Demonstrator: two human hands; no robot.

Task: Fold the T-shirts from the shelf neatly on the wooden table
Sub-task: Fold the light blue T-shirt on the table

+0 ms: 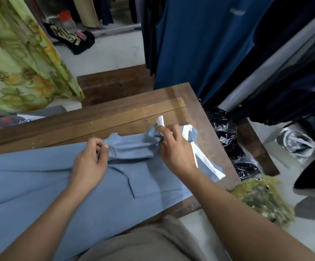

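Head view: soft, limp grey-blue fabric T-shirt (40, 176) lies spread on your brown wooden bench (115, 113). Your left grip (90, 161) pinches its bunched neckline, and your right grip (173, 149) pinches the white-trimmed collar (187, 129). Take it by the shoulders, since it will likely sag.

matt blue cloth shirt (40, 176), brown wooden table (115, 113)

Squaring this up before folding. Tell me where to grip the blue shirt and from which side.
Grip the blue shirt at its bunched far edge, where the left hand and right hand pinch it. Come from above, near side: the rest lies flat on the wooden table, offering no fold.
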